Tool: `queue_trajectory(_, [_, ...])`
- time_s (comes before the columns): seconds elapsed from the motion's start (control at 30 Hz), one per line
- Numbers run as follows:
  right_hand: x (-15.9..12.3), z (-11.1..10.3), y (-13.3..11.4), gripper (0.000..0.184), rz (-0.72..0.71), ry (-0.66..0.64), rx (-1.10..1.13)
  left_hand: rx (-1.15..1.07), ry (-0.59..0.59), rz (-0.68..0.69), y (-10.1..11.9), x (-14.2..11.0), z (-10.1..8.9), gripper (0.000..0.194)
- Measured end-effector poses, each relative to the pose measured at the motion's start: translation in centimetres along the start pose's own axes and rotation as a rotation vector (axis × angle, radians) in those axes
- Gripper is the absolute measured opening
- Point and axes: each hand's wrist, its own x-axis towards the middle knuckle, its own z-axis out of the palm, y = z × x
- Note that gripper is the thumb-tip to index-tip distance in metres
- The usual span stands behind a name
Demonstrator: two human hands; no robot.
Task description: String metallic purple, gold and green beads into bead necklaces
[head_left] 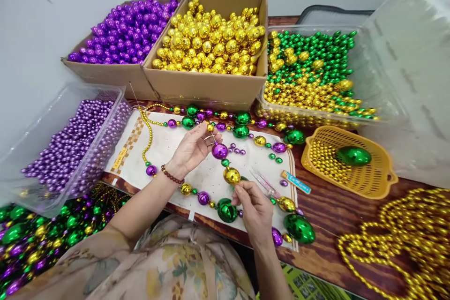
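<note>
Over the white cloth (161,126), my left hand (195,147) pinches a small gold bead (210,127) at its fingertips. A thin needle or thread runs from there to a large purple bead (220,151). Below that hang a small green bead (225,162) and a large gold bead (232,176) in a row. My right hand (255,206) is closed at the lower end of the gold bead; what its fingertips pinch is partly hidden. Around both hands lies a bead strand with a big green bead (227,210) near my right hand. Loose small purple beads (237,151) lie on the cloth.
Behind are cardboard boxes of purple beads (130,33) and gold beads (211,42). Clear tubs hold small purple beads (77,145) and green and gold beads (312,70). At right stand a yellow basket (381,176) and gold bead chains (404,239). Tweezers (262,180) lie centrally.
</note>
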Motion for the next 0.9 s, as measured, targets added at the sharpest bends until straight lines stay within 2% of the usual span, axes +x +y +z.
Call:
queue_trajectory(0.27, [-0.01,0.24,0.17,0.024,0.054,0.016,0.0,0.033,0.057,0.0,-0.26,0.11,0.26,0.013])
queue_trajectory(0.9, [0.09,0.86,0.42,0.021,0.11,0.026,0.037,0.052,0.051,0.01,-0.47,0.54,-0.33,0.005])
